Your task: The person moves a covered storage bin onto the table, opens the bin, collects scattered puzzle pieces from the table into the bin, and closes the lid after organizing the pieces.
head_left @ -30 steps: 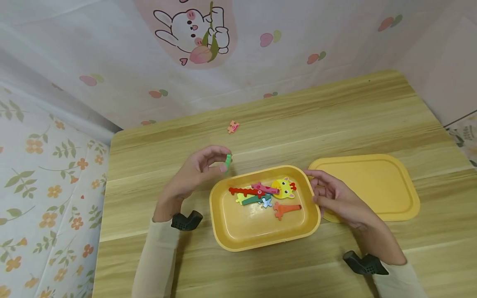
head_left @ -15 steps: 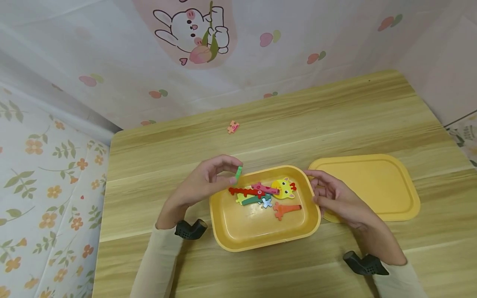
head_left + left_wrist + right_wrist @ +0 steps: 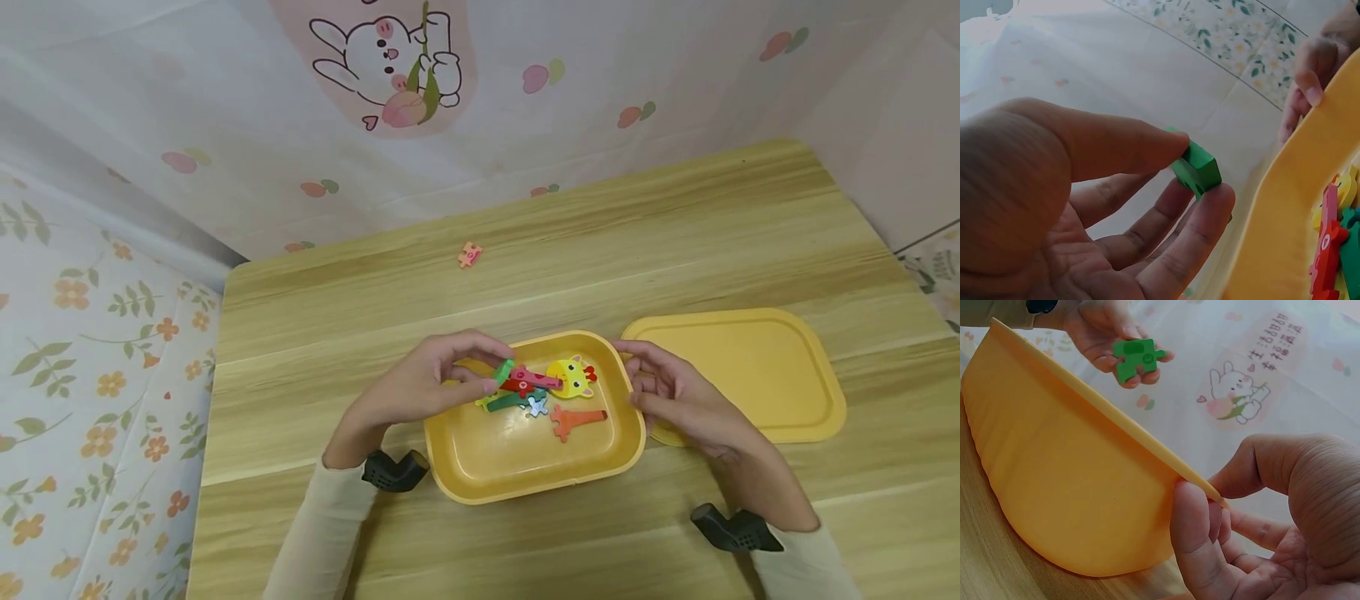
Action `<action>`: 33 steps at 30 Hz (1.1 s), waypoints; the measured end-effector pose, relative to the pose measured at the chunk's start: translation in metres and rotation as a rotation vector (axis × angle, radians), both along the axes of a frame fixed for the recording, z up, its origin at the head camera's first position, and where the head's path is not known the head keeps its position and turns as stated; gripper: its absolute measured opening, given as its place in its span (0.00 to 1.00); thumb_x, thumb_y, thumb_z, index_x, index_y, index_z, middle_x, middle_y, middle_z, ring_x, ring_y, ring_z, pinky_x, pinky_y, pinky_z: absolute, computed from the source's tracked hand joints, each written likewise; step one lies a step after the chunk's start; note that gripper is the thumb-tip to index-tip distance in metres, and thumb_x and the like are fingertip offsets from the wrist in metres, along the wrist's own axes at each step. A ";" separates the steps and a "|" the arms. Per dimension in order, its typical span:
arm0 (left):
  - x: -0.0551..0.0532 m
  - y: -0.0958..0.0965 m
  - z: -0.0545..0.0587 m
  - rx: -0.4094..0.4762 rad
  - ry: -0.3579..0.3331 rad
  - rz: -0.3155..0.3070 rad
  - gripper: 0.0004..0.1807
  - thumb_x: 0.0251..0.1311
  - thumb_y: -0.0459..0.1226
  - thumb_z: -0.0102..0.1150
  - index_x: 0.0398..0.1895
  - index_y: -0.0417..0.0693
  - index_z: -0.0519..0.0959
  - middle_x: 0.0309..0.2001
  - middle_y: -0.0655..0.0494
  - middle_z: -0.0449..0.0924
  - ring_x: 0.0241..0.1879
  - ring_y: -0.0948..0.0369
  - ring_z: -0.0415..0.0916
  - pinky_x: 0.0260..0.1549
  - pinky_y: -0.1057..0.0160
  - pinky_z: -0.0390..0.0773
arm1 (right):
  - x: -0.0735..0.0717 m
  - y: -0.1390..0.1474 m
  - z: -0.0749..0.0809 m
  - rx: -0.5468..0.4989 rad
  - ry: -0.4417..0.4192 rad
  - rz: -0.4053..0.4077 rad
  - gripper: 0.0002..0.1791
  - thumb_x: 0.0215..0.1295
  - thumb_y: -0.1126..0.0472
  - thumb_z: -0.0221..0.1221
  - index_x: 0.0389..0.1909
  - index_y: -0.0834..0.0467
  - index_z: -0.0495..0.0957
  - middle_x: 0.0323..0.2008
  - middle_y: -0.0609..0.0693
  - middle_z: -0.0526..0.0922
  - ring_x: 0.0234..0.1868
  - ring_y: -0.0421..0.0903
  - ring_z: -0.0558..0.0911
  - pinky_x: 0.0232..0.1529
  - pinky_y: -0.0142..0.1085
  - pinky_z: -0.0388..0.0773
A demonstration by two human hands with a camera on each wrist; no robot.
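Observation:
My left hand (image 3: 438, 379) pinches a green puzzle piece (image 3: 1136, 359) between thumb and fingers, held above the left part of a yellow box (image 3: 495, 492). In the left wrist view the green piece shows edge-on, close to the box wall. My right hand (image 3: 678, 392) grips the box's right rim, thumb and fingers on either side of it in the right wrist view. Inside the box lie a yellow giraffe-head piece (image 3: 572, 378), an orange piece (image 3: 576, 422), a pink piece (image 3: 542, 380), a small light-blue piece (image 3: 536, 406) and dark green and red pieces, partly covered by my left fingers.
A yellow lid (image 3: 750, 375) lies flat on the wooden table (image 3: 675, 225), right of the box and partly behind my right hand. One pink-orange puzzle piece (image 3: 469, 255) rests near the table's far edge. A patterned curtain (image 3: 585, 100) hangs behind.
My left hand has moved right with the green puzzle piece, from beyond the box's left corner to over the pieces inside. My right hand stays on the rim.

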State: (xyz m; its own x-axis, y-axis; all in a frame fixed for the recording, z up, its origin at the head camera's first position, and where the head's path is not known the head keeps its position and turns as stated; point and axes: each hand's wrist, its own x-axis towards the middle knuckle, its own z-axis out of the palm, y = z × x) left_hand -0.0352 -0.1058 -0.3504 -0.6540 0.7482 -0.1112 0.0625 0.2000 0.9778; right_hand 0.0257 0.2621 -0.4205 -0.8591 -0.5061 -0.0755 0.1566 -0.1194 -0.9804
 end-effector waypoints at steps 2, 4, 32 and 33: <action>0.002 0.003 0.000 -0.022 0.033 -0.003 0.19 0.70 0.30 0.63 0.63 0.42 0.80 0.63 0.44 0.82 0.60 0.57 0.81 0.53 0.60 0.91 | 0.000 0.000 0.000 0.003 0.000 -0.003 0.34 0.71 0.80 0.53 0.77 0.61 0.63 0.43 0.47 0.78 0.33 0.37 0.81 0.23 0.33 0.86; 0.005 0.005 0.001 -0.053 0.070 -0.002 0.18 0.70 0.31 0.64 0.62 0.45 0.82 0.62 0.50 0.83 0.59 0.59 0.81 0.53 0.61 0.91 | 0.000 -0.001 0.001 0.002 0.001 -0.005 0.34 0.71 0.80 0.53 0.77 0.61 0.63 0.43 0.47 0.78 0.33 0.37 0.81 0.23 0.33 0.86; 0.020 0.017 0.010 -0.306 0.363 0.076 0.18 0.71 0.36 0.66 0.63 0.51 0.82 0.59 0.53 0.82 0.54 0.53 0.80 0.53 0.51 0.87 | 0.000 -0.001 0.003 0.014 0.019 -0.007 0.33 0.73 0.79 0.53 0.76 0.62 0.63 0.43 0.48 0.78 0.32 0.38 0.81 0.22 0.34 0.86; 0.020 0.017 0.010 -0.308 0.373 0.093 0.17 0.72 0.36 0.66 0.62 0.51 0.82 0.59 0.53 0.82 0.56 0.52 0.81 0.56 0.51 0.87 | 0.000 -0.001 0.003 0.015 0.020 -0.007 0.33 0.73 0.79 0.53 0.76 0.62 0.63 0.43 0.48 0.78 0.32 0.38 0.81 0.22 0.34 0.86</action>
State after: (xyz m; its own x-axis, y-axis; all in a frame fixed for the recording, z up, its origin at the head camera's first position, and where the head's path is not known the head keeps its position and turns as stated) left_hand -0.0154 -0.0883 -0.3400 -0.7538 0.6540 -0.0634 0.3655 0.4975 0.7867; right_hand 0.0255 0.2609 -0.4176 -0.8639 -0.4994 -0.0662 0.1365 -0.1057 -0.9850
